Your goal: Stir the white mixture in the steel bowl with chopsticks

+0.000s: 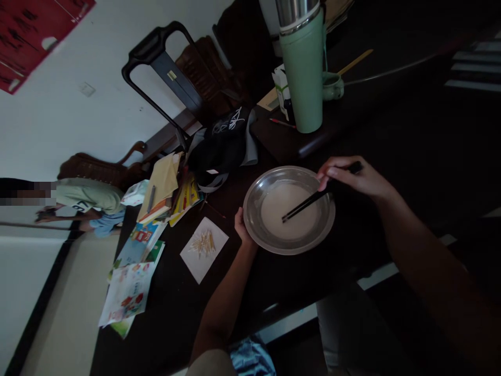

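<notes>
Holding the chopsticks: The right hand (pixel 344 175) was closed around the upper part of the dark chopsticks (pixel 305 205), presumably gripped high to keep the fingers off the liquid.
Steadying the bowl: The left hand (pixel 243 225) was half curled, holding the left side of the steel bowl (pixel 250 230), probably against sliding; how much of the palm lay underneath could not be told.
Bowl's place: It sat towards the near edge of the desk (pixel 172 308), likely for easy reach by both hands.
Pale liquid: The liquid (pixel 282 198) covered the bowl's bottom; the chopstick tips were at its surface, depth unclear.
White paper: This sheet (pixel 199 269) lay left of the bowl, bearing a heap of small pale sticks (pixel 203 244), perhaps to keep them off the wood.
Left edge: Booklets (pixel 131 292) lay along it, with stacked books (pixel 162 177) farther back.
Far side: A black bag (pixel 223 138) lay behind the bowl; a green tumbler (pixel 303 78) stood upright beyond a glinting edge.
Room for moving: Bare wood separated bowl and near edge; the paper narrowed the left side, and the tumbler was the tall thing nearest the right hand.
</notes>
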Demonstrator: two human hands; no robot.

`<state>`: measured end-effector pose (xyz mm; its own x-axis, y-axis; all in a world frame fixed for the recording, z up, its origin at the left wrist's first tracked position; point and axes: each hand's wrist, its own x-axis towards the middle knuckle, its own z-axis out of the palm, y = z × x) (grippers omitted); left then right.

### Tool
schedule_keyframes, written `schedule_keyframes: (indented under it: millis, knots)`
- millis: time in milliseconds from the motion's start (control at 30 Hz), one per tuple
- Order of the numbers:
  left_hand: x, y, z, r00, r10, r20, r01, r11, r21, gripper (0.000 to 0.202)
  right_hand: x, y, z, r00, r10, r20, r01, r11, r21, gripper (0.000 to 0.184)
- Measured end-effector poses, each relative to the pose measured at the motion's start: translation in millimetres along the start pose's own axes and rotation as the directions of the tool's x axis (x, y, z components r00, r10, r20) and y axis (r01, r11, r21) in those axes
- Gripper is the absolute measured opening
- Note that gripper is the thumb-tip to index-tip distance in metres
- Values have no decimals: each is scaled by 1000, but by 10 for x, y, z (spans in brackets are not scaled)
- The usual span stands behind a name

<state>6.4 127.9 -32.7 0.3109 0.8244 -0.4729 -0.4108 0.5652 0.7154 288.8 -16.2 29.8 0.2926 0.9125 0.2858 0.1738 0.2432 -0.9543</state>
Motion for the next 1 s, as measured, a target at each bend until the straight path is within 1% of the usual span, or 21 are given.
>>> schedule_keyframes:
  millis: [33,67,167,233,267,300,367,400,433,467,500,533,600,633,667,733,800,867,900,933,1000]
  knots:
    - [0,-1,4,1000,-1,-5,1,1000,-5,30,6,3,10,1000,-1,23,1,1000,-12,34]
    - [1,-2,8,1000,3,-6,-3,1000,-6,30,10,8,12,1000,-8,6,9,999,-32,33]
    - [-2,-1,15,1000,18,-3,-18,1000,5,28,0,27,-23,978,-58,-199,40,995,-94,34]
    - [-7,3,16,1000,12,-9,-12,1000,13,28,-11,33,-50,956,-76,-283,51,994,-93,38]
    - [-10,6,17,1000,8,-13,-8,1000,14,28,-13,31,-53,960,-69,-271,50,996,-77,40]
    - [-13,10,17,1000,6,-13,-6,1000,13,28,-12,28,-48,974,-52,-222,41,998,-56,41]
    - [-16,14,17,1000,8,-7,-8,1000,14,28,2,16,-16,998,-12,-58,10,1000,-20,40]
    - [-16,15,18,1000,14,-5,-14,1000,13,27,10,11,5,1000,-2,11,2,1000,-15,39]
    - [-16,13,17,1000,19,-6,-19,1000,9,26,17,8,21,999,0,52,1,1000,-21,38]
    - [-14,10,17,1000,22,-7,-22,1000,5,26,20,8,30,999,-3,51,5,999,-37,38]
    - [-12,6,16,1000,21,-8,-21,1000,-1,26,19,10,29,1000,-10,8,10,998,-58,39]
    - [-10,2,14,1000,17,-8,-17,1000,-8,27,13,14,17,997,-20,-69,14,997,-78,39]
    - [-4,-7,7,1000,6,-1,-6,1000,-15,29,-8,26,-27,971,-40,-236,19,996,-93,40]
    - [-2,-9,3,1000,4,4,-4,1000,-14,29,-20,30,-50,956,-47,-290,23,996,-87,40]
    - [1,-10,-2,1000,5,8,-5,1000,-13,29,-29,33,-68,950,-48,-309,26,997,-76,39]
    - [5,-9,-10,1000,9,15,-9,1000,-11,28,-36,28,-76,969,-33,-245,21,998,-52,36]
    - [7,-7,-13,1000,14,18,-14,1000,-10,27,-25,14,-47,995,-12,-98,7,999,-44,31]
    - [5,-5,-9,1000,18,15,-17,1000,-11,27,-5,-1,-3,999,-22,36,24,998,-52,27]
    - [2,-6,-5,1000,15,15,-15,1000,-13,27,4,-6,14,997,-36,67,41,997,-62,25]
    - [-2,-6,2,1000,11,15,-11,1000,-15,28,10,-7,22,997,-49,64,53,996,-74,25]
    - [-12,-8,16,1000,6,15,-5,1000,-19,28,7,5,10,997,-63,-37,59,993,-102,25]
